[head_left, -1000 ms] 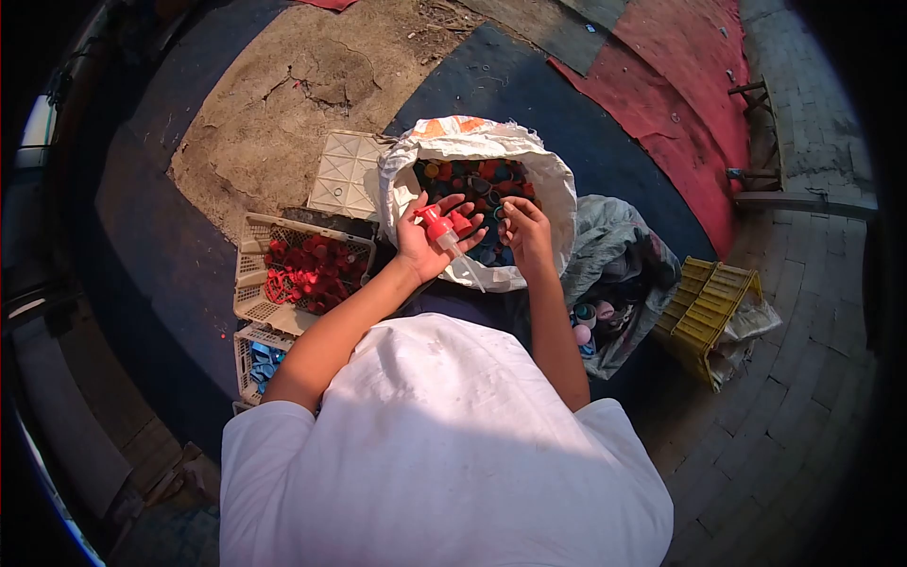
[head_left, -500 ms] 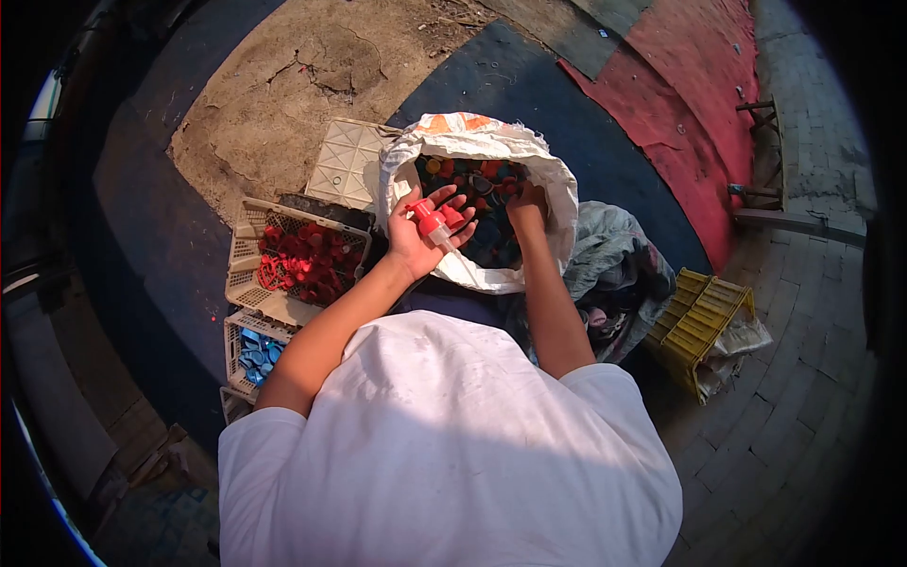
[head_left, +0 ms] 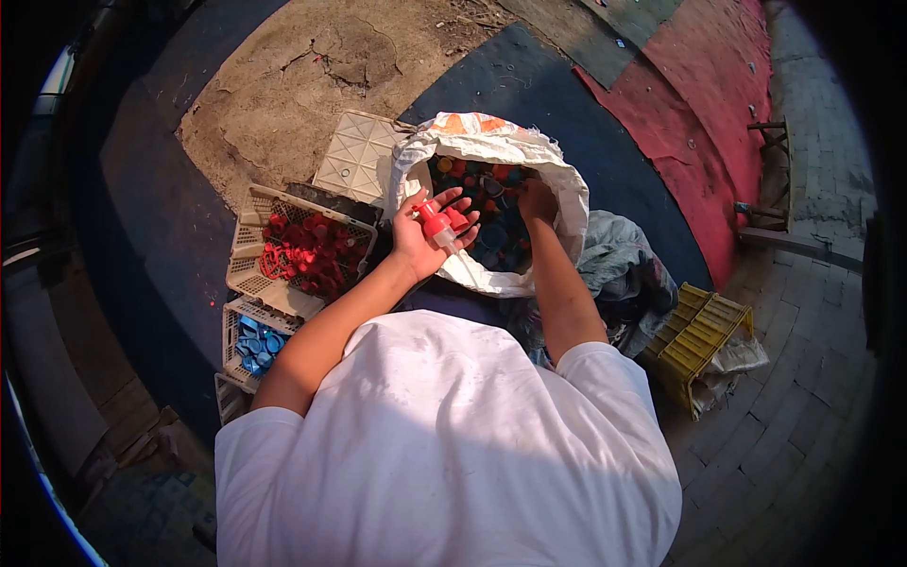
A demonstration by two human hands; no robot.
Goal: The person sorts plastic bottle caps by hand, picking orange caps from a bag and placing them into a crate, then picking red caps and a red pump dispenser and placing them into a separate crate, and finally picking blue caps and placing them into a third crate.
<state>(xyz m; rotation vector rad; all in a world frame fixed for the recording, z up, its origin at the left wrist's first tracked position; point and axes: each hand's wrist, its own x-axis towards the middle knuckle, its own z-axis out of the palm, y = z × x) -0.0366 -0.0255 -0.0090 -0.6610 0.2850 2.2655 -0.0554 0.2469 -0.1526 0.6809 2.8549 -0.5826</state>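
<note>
My left hand (head_left: pixel 412 248) is palm up over the near left rim of a white woven sack (head_left: pixel 408 156). Across its palm and curled fingers rest red pump dispenser tops (head_left: pixel 436 223), one with a clear tube pointing down. Inside the sack lie mixed plastic caps (head_left: pixel 499 241), mostly dark green and blue, with some red and orange. My right hand (head_left: pixel 538 202) reaches into the sack at its right side among the caps. Its fingers are hidden in shadow, so whatever they touch cannot be made out.
To the left, a cream crate (head_left: pixel 244 274) holds red pump tops and caps; a lower crate (head_left: pixel 230 331) holds blue caps. A flat white lattice panel (head_left: pixel 357 156) lies behind. On the right are a grey crumpled sack (head_left: pixel 614 248) and a yellow crate (head_left: pixel 697 331).
The view has shifted slightly. My right hand has moved a little within the sack, still among the caps. My left hand keeps the red pump tops in its palm.
</note>
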